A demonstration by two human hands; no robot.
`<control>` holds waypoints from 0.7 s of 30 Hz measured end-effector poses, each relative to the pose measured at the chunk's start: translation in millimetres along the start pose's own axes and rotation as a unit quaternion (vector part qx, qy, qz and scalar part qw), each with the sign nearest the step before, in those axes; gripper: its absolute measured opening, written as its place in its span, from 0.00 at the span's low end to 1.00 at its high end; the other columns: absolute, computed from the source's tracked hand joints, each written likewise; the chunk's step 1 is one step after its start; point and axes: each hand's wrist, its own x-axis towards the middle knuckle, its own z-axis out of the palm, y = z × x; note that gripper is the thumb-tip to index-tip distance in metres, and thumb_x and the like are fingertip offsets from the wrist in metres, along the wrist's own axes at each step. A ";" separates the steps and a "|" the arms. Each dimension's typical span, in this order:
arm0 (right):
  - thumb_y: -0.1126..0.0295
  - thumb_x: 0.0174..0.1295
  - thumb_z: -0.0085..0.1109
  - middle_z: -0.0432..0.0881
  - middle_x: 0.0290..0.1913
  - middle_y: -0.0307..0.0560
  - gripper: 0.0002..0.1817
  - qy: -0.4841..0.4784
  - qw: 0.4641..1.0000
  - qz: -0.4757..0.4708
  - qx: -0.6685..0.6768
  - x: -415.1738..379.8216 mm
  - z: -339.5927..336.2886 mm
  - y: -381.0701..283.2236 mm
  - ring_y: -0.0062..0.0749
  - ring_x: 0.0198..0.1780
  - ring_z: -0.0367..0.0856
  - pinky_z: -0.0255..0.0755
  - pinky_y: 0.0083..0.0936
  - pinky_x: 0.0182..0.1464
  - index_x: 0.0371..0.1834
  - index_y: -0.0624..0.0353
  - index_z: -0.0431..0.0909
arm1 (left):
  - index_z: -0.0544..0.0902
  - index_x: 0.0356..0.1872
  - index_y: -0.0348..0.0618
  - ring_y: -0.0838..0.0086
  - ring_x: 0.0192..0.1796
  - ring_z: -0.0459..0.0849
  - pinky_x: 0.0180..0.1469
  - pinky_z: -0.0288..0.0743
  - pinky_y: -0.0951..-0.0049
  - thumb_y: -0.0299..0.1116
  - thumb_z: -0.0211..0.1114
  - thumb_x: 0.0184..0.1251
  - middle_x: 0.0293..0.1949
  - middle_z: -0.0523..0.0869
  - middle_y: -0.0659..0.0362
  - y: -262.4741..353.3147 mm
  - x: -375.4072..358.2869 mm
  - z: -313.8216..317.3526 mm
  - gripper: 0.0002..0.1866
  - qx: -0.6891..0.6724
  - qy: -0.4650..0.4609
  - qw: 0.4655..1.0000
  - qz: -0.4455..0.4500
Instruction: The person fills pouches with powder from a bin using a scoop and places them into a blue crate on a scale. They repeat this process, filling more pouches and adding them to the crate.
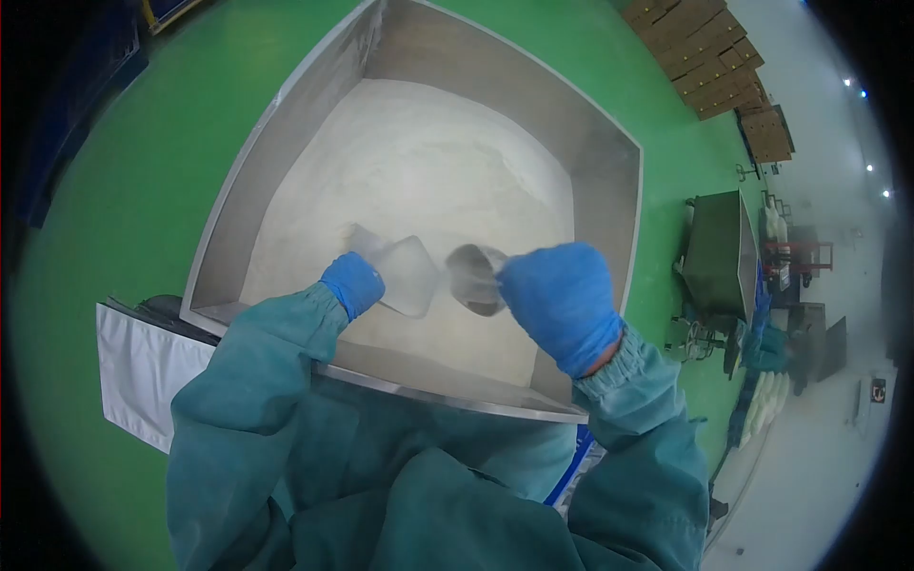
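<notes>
A large stainless steel bin (605,181) stands in front of me, with a broad bed of off-white powder (428,152) in it. My left hand (357,284), in a blue glove, is closed on a translucent plastic bag (411,278) over the powder. My right hand (564,300), gloved the same way, grips a metal scoop (473,278) whose bowl points left. The scoop's bowl is close to the right side of the bag. Motion blurs the bag and scoop somewhat, and my right fingers hide the scoop's handle.
The bin's near rim (447,398) runs right before my body. A white sheet-like bag (148,371) hangs at the bin's left corner. Stacked cardboard boxes (700,52) and another metal bin (719,252) on wheels stand on the green floor (124,228) to the right.
</notes>
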 end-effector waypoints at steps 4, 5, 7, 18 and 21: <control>0.57 0.50 0.58 0.84 0.37 0.44 0.11 -0.059 0.997 0.016 -0.039 23.0 71.9 8.3 0.39 0.44 0.81 0.66 0.53 0.48 0.29 0.50 0.84 | 0.84 0.30 0.39 0.53 0.32 0.84 0.38 0.79 0.59 0.34 0.51 0.61 0.35 0.85 0.46 49.1 -19.6 -69.5 0.14 0.156 -0.097 0.983 -0.016; 0.55 0.52 0.57 0.83 0.40 0.43 0.13 -0.087 0.995 0.052 -0.015 35.2 107.0 1.0 0.38 0.48 0.79 0.59 0.59 0.52 0.31 0.50 0.84 | 0.84 0.30 0.39 0.53 0.32 0.84 0.38 0.79 0.59 0.34 0.51 0.61 0.35 0.85 0.46 49.8 -19.7 -67.1 0.14 0.157 -0.091 0.983 -0.017; 0.52 0.56 0.52 0.83 0.37 0.44 0.16 -0.117 0.984 0.109 0.073 58.4 172.2 -21.8 0.40 0.46 0.79 0.60 0.57 0.54 0.33 0.49 0.84 | 0.82 0.20 0.38 0.53 0.31 0.84 0.35 0.78 0.58 0.32 0.50 0.57 0.27 0.84 0.45 44.8 -15.2 -52.9 0.14 0.187 -0.046 0.981 0.023; 0.64 0.59 0.45 0.81 0.21 0.51 0.17 0.232 0.849 0.220 0.421 6.2 71.2 37.2 0.44 0.23 0.80 0.73 0.33 0.30 0.21 0.61 0.81 | 0.81 0.44 0.48 0.59 0.32 0.81 0.30 0.73 0.62 0.23 0.56 0.57 0.30 0.82 0.54 129.7 -18.5 -239.9 0.14 0.320 0.220 0.913 0.128; 0.61 0.58 0.47 0.78 0.16 0.48 0.19 0.358 0.784 0.252 0.439 -42.2 21.1 47.4 0.41 0.21 0.79 0.72 0.33 0.29 0.15 0.58 0.81 | 0.80 0.47 0.48 0.59 0.30 0.79 0.28 0.72 0.63 0.22 0.55 0.57 0.29 0.80 0.54 174.5 -36.7 -280.4 0.16 0.340 0.285 0.877 0.183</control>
